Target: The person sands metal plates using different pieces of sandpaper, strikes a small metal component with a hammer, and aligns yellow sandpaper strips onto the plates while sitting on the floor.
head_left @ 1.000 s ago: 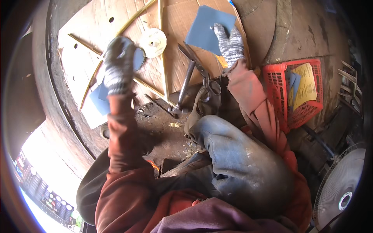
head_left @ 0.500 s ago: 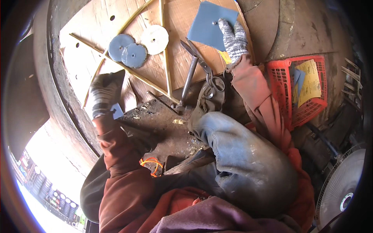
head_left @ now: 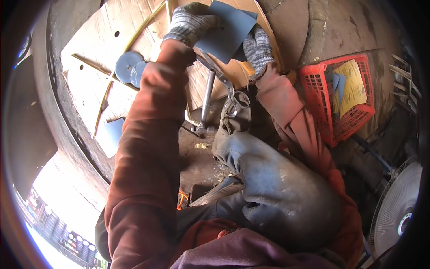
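My left hand [head_left: 190,21], in a grey-and-white knitted glove, grips the left edge of a blue-grey sandpaper sheet [head_left: 228,38]. At the sheet's right edge is my right hand [head_left: 258,48], gloved alike, its fingertips partly hidden by the sheet; whether they grip it I cannot tell. Corners of another blue-grey sheet [head_left: 249,15] show behind it. Nearer me lie large shears [head_left: 231,96] and a steel hammer [head_left: 208,92]. Two round blue-grey discs [head_left: 126,67] rest on the cardboard [head_left: 96,47], partly covered by my left sleeve.
Thin brass-coloured strips [head_left: 134,38] cross the cardboard. A blue-grey scrap [head_left: 115,129] lies at its near left. On the right stands a red plastic basket [head_left: 313,80] holding yellow-backed sheets [head_left: 351,87]. A fan [head_left: 396,210] is at the lower right.
My left hand has moved from the cardboard's near left to the sheet's left edge, leaving a blue-grey scrap behind. The sheet has shifted and tilted; my right fingers, formerly on top, are now partly behind it.
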The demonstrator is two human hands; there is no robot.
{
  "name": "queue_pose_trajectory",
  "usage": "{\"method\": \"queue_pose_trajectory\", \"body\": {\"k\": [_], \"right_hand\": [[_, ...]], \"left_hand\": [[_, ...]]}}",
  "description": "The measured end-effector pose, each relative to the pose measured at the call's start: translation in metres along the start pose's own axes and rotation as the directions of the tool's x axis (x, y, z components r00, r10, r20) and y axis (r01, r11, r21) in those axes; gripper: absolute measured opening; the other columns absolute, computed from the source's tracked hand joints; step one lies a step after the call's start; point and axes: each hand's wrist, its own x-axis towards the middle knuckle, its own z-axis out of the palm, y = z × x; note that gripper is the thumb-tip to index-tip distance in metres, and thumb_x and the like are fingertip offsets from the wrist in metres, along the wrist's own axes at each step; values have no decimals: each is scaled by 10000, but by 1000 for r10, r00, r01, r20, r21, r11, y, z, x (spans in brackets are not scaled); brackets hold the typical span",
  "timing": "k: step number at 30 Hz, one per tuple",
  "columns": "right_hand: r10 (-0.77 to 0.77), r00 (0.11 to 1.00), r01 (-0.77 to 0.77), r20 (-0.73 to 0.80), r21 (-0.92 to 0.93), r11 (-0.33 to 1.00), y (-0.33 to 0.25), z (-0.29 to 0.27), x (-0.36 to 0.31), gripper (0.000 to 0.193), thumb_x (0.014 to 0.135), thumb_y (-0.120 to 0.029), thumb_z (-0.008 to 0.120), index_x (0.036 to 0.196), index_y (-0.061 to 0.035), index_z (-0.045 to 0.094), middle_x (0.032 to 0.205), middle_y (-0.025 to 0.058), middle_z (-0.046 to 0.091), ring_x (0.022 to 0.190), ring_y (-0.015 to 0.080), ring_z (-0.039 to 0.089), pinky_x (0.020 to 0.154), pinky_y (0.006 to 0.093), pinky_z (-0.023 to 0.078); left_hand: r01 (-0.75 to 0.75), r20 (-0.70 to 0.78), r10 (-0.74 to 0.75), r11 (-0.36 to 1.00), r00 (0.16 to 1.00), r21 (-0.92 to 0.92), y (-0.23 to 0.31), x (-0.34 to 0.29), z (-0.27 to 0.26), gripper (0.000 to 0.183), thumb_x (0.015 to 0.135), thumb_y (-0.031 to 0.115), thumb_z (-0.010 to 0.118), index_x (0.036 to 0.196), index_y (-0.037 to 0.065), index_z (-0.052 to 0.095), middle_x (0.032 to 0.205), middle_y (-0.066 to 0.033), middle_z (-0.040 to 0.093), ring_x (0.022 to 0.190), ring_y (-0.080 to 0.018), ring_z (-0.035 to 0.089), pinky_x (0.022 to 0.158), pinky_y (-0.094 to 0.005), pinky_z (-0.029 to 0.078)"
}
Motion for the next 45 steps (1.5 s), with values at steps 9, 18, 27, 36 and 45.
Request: {"method": "queue_pose_trajectory", "body": {"k": [9,18,27,36,45], "right_hand": [[156,987,-149,-27,176,973,-15,-7,-1,533,982,-482,491,1164,0,631,1081,141,684,993,266,644,885,375,492],[139,986,-160,94,283,946,-24,-18,4,639,895,-630,546,933,-8,688,843,115,703,773,241,654,731,352,519],[-21,1000,21,-15,-29,999,-48,-16,-10,497,770,-402,811,983,18,651,886,158,705,793,255,663,761,371,527],[45,999,-45,-1,14,999,-41,-15,-5,518,777,-414,802,1003,23,641,981,190,694,864,295,670,794,387,528],[141,981,-159,134,128,979,-35,-17,5,574,750,-452,811,1044,17,661,971,161,707,856,254,675,793,371,530]], "left_hand": [[180,-304,-157,983,940,47,6,-8,40,477,620,339,842,898,-31,728,781,-144,723,743,-220,708,740,-313,553],[171,-248,-152,984,957,57,9,-18,39,448,686,308,823,933,-48,711,798,-154,725,741,-211,713,730,-324,562],[44,-264,18,973,964,227,-4,-21,38,446,748,330,815,996,-17,685,847,-140,718,739,-223,698,707,-330,558],[213,-79,-212,977,974,7,-13,-16,39,571,791,376,754,1139,-61,638,1004,-197,711,921,-267,694,835,-326,532],[205,-19,-214,954,977,-220,-10,-31,45,521,794,312,771,1106,-84,645,979,-152,713,887,-215,682,795,-310,538]]}}
